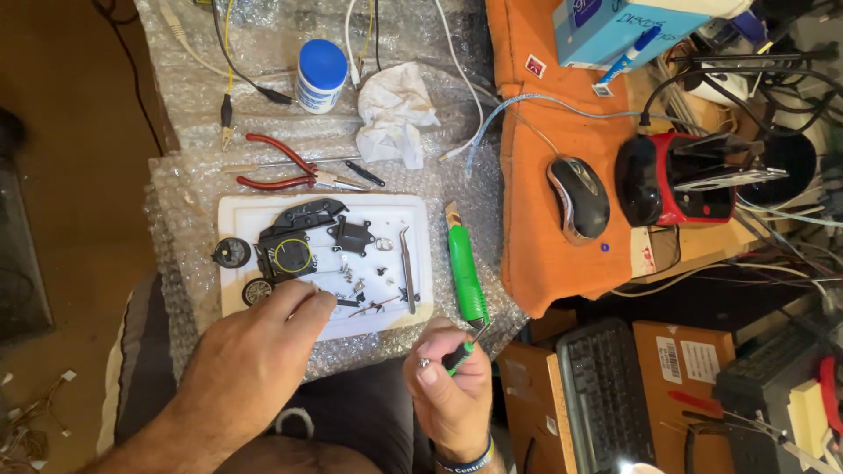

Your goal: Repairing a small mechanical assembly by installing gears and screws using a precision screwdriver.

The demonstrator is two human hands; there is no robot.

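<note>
A white foam tray (399, 211) lies on bubble wrap and carries black plastic parts (303, 233), small screws and curved tweezers (407, 268). My left hand (255, 351) rests on the tray's near edge, its fingertips pinching at something small beside the black part with a yellow ring (292, 255); what they hold is hidden. My right hand (452, 386) is closed around a small screwdriver with a green and black handle (463, 354), just off the tray's near right corner.
A green utility knife (465, 272) lies right of the tray. Red-handled pliers (281, 162), a blue-capped jar (320, 75) and crumpled tissue (395, 110) sit behind it. An orange cloth holds a mouse (580, 197); a red and black device (676, 180), cables and a keyboard (601, 395) crowd the right.
</note>
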